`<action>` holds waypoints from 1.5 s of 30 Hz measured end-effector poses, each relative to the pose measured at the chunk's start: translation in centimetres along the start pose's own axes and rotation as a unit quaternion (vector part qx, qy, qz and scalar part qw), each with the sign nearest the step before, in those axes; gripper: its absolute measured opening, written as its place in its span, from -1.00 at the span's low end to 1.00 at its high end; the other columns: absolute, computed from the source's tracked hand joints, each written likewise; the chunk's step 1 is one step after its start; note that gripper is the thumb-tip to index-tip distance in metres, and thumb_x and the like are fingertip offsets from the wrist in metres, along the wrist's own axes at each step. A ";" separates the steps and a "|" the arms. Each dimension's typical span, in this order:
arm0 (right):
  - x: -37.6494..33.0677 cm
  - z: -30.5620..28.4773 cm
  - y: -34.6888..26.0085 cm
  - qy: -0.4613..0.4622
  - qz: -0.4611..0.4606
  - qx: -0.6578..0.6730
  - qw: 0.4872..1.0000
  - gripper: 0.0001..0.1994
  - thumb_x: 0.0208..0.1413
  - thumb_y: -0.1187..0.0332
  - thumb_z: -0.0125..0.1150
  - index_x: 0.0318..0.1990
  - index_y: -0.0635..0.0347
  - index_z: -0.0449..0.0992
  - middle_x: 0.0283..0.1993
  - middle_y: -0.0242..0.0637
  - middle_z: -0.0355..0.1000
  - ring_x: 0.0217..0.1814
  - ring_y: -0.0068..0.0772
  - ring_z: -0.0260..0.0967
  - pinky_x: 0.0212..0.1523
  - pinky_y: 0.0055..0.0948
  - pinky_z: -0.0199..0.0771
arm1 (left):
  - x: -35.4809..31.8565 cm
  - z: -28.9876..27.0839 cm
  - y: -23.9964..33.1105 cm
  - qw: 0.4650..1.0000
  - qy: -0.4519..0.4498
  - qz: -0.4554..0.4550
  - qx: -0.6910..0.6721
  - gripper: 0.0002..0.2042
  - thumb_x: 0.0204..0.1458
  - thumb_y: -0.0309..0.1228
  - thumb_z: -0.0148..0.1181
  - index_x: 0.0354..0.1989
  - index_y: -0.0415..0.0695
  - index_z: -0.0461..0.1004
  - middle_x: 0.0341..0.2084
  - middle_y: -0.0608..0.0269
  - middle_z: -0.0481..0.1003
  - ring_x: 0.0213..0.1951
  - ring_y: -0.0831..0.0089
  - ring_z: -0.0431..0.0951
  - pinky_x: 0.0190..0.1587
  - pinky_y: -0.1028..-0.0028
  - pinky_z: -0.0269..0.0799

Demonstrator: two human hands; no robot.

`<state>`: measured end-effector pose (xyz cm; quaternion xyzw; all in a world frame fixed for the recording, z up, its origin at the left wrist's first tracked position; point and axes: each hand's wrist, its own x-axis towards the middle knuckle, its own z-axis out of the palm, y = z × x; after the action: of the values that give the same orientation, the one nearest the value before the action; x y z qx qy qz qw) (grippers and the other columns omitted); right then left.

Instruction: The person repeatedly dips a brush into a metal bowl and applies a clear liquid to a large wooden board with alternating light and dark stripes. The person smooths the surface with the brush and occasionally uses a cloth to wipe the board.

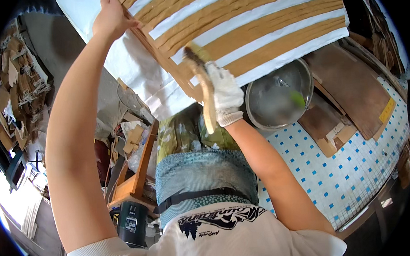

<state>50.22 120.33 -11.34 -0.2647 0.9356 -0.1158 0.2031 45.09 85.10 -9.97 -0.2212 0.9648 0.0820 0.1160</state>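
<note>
My right hand (226,91), in a white knit glove, is closed around a long wooden-handled brush (206,92). Its bristle end lies over wide brown strips (251,45), which alternate with white bands on a large sheet-covered surface. The brush head is slightly blurred. At the upper left, my bare left hand (112,17) rests against the left edge of the brown strips, thumb stretched toward them. Its fingers point up and are partly cut off by the picture's edge. A white sheet (137,61) hangs down below that edge.
A round metal basin (256,101) with blurred contents stands right of the gloved hand. Brown boards (352,86) lie on the blue-dotted tile floor (306,168). To the left are a wooden frame (135,184), a dark green canister (132,224) and piled cardboard scraps (16,69).
</note>
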 end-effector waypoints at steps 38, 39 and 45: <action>16.0 -8.7 0.1 0.121 -0.427 -0.079 0.892 -0.71 -0.11 0.23 0.41 -0.15 -0.17 0.61 -0.15 -0.52 0.57 0.02 -0.34 0.47 -0.01 -0.26 0.30 | -0.4 -4.8 -1.9 0.986 -0.151 0.024 0.073 0.00 -0.15 -0.42 0.41 0.44 -0.28 -0.14 0.49 -0.10 -0.34 -0.01 0.06 0.58 -0.02 0.16 0.54; 14.0 -8.1 1.2 0.106 -0.438 -0.071 0.890 -0.70 -0.13 0.23 0.41 -0.15 -0.22 0.60 -0.16 -0.56 0.55 0.02 -0.34 0.45 0.02 -0.21 0.25 | -0.3 -5.1 -2.1 0.984 -0.155 0.011 0.084 -0.06 -0.10 -0.47 0.36 0.44 -0.27 -0.12 0.49 -0.08 -0.35 -0.01 0.08 0.59 -0.03 0.15 0.54; 8.7 -9.6 2.8 -0.146 -0.335 -0.068 0.928 -0.83 -0.03 0.10 0.30 -0.28 -0.21 0.62 -0.25 -0.52 0.53 -0.12 -0.37 0.47 -0.12 -0.22 0.32 | 1.5 -1.6 -4.5 0.988 -0.141 0.012 0.061 -0.14 -0.08 -0.69 -0.03 0.50 -0.09 -0.16 0.51 0.14 -0.30 0.14 0.10 0.49 0.13 0.21 0.47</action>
<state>38.00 118.97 -6.47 -0.5902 0.7580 -0.0732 0.2680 45.48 80.16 -9.32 -0.1887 0.9445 0.0551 0.2632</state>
